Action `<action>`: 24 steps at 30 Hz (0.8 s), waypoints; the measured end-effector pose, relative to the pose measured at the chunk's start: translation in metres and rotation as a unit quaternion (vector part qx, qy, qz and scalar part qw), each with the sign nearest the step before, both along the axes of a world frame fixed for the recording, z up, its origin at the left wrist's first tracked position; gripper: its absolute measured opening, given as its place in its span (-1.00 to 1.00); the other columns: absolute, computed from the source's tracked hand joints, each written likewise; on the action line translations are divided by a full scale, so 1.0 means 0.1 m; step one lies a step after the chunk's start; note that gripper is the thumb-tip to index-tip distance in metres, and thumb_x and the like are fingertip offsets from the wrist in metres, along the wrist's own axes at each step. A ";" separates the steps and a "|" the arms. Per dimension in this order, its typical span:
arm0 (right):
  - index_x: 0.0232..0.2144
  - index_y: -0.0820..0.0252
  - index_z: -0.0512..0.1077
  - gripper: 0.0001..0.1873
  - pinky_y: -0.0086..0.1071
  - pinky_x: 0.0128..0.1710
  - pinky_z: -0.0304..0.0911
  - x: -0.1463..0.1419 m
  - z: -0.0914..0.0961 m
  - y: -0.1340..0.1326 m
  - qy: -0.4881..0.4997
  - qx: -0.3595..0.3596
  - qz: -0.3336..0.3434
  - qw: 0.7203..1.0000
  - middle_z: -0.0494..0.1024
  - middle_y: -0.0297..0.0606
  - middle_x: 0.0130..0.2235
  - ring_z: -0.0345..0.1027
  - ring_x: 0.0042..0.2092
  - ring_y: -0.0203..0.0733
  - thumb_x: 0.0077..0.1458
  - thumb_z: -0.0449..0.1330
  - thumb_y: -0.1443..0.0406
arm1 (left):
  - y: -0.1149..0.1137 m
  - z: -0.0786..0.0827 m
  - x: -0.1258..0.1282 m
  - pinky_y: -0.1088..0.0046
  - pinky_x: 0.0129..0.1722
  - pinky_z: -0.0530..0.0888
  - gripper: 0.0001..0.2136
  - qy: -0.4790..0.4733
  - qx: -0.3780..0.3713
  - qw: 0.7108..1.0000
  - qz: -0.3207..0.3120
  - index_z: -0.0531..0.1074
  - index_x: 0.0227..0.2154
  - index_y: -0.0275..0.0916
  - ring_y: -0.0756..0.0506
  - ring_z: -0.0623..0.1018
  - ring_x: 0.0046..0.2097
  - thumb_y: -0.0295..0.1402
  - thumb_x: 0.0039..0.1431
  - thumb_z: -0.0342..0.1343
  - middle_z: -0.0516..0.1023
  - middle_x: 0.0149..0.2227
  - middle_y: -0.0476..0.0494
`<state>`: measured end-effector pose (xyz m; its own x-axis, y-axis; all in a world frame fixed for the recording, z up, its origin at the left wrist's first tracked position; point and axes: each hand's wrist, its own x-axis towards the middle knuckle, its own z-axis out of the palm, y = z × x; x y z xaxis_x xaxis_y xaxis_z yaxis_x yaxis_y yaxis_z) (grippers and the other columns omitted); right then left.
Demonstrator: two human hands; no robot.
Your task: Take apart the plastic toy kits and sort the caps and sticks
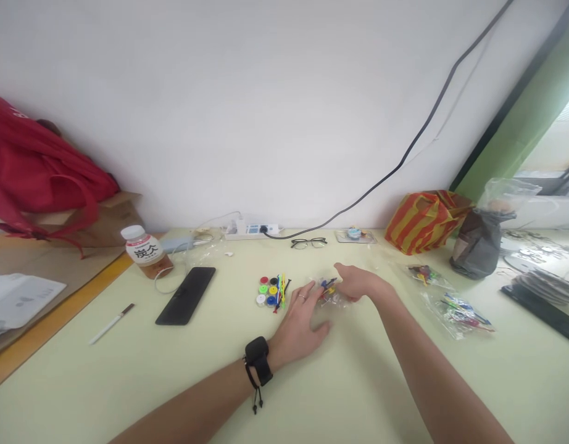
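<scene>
A small clear plastic bag [331, 292] with blue, yellow and red plastic pieces lies between my two hands on the pale green table. My left hand [299, 322], with a ring and a black watch at the wrist, has its fingers stretched out and its fingertips at the bag's left side. At the right side, my right hand [357, 282] has fingers curled against the bag; their tips are partly hidden. Just left of my left hand sit two columns of small coloured discs [268, 290], and beside them thin coloured plastic sticks [281, 291] in a row.
Two more bags of pieces, a smaller bag [426, 275] and a larger bag [460, 313], lie to the right. Eyeglasses [308, 243] and a power strip [252, 231] are by the wall. Leftward are a black phone [186, 296], a pen [111, 324] and a bottle [147, 251].
</scene>
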<state>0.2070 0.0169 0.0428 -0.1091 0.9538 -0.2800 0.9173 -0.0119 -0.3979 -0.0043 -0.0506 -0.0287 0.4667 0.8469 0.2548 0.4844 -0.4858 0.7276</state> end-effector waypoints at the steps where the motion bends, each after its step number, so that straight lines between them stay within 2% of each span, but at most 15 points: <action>1: 0.17 0.21 0.36 -0.44 -0.32 -0.39 0.32 -0.01 0.01 0.03 0.011 -0.001 0.013 1.000 0.63 -0.17 -0.32 0.51 -0.40 -0.10 0.11 0.24 0.28 | -0.01 0.01 0.00 -0.05 0.39 0.21 -0.38 0.002 0.003 1.000 0.004 0.27 0.32 -0.06 -0.35 0.11 0.44 -0.29 0.19 0.25 0.17 0.41 -0.24; 3: 0.31 0.19 0.24 -0.28 -0.38 -0.35 0.32 0.01 0.05 0.08 0.031 0.015 0.036 0.999 0.64 -0.21 -0.26 0.51 -0.31 -0.15 0.08 0.22 0.36 | -0.01 0.03 0.01 -0.05 0.37 0.23 -0.41 0.001 0.001 1.000 0.014 0.30 0.28 -0.05 -0.34 0.15 0.42 -0.30 0.19 0.25 0.20 0.38 -0.25; 5: 0.36 0.18 0.18 -0.24 -0.39 -0.30 0.32 0.05 0.14 0.09 0.055 0.048 0.058 0.996 0.62 -0.20 -0.18 0.50 -0.22 -0.16 0.11 0.18 0.40 | -0.02 0.03 0.01 -0.06 0.38 0.22 -0.40 -0.009 -0.008 1.000 0.028 0.26 0.29 -0.02 -0.34 0.14 0.43 -0.28 0.20 0.25 0.12 0.41 -0.23; 9: 0.26 0.07 0.33 -0.43 -0.34 -0.27 0.36 0.11 0.40 -0.01 0.161 0.137 0.132 0.968 0.56 -0.28 -0.24 0.44 -0.26 -0.17 0.19 0.16 0.31 | 0.00 0.02 0.00 -0.12 0.43 0.08 -0.24 -0.037 -0.036 0.996 0.070 0.01 0.40 0.07 -0.34 -0.11 0.51 -0.20 0.22 0.26 -0.20 0.52 -0.16; 11: 0.18 0.03 0.41 -0.51 -0.31 -0.21 0.39 0.08 0.54 -0.08 0.200 0.175 0.162 0.950 0.55 -0.30 -0.25 0.44 -0.24 -0.16 0.20 0.18 0.27 | 0.01 -0.01 0.00 -0.12 0.45 0.02 -0.15 -0.050 -0.048 0.995 0.073 -0.13 0.44 0.07 -0.33 -0.17 0.52 -0.17 0.24 0.25 -0.20 0.53 -0.16; 14: 0.11 0.03 0.45 -0.61 -0.27 -0.12 0.43 0.02 0.68 -0.16 0.245 0.231 0.167 0.927 0.54 -0.30 -0.27 0.45 -0.22 -0.17 0.24 0.17 0.24 | 0.04 -0.05 -0.01 -0.09 0.46 0.01 -0.08 -0.066 -0.063 0.994 0.062 -0.27 0.47 0.07 -0.36 -0.12 0.52 -0.13 0.25 0.25 -0.14 0.53 -0.19; 17: 0.08 0.04 0.46 -0.66 -0.27 -0.11 0.44 0.00 0.74 -0.19 0.270 0.265 0.153 0.913 0.54 -0.29 -0.28 0.47 -0.20 -0.17 0.27 0.16 0.21 | 0.06 -0.07 -0.02 -0.12 0.43 0.11 -0.04 -0.067 -0.086 0.991 0.075 -0.31 0.48 0.05 -0.43 0.01 0.49 -0.08 0.25 0.25 -0.11 0.52 -0.24; 19: 0.05 0.05 0.48 -0.68 -0.28 -0.12 0.45 0.01 0.74 -0.19 0.271 0.261 0.157 0.913 0.55 -0.28 -0.27 0.49 -0.17 -0.16 0.27 0.16 0.20 | 0.06 -0.08 -0.02 -0.16 0.39 0.18 -0.03 -0.066 -0.100 0.989 0.088 -0.33 0.48 0.05 -0.46 0.08 0.47 -0.04 0.25 0.24 -0.09 0.52 -0.25; 24: 0.06 0.05 0.48 -0.66 -0.29 -0.12 0.42 0.00 0.71 -0.19 0.245 0.271 0.169 0.916 0.58 -0.28 -0.26 0.50 -0.15 -0.14 0.25 0.14 0.24 | 0.07 -0.09 0.00 -0.17 0.37 0.25 -0.03 -0.065 -0.094 0.989 0.090 -0.31 0.47 0.12 -0.43 0.11 0.47 -0.03 0.23 0.27 -0.10 0.52 -0.16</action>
<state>0.2065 -0.0020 0.1133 -0.4094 0.8269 0.3855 0.5424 0.5604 -0.6259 -0.0044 -0.0435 -0.0373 0.2778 0.9512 0.1341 0.4463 -0.2515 0.8588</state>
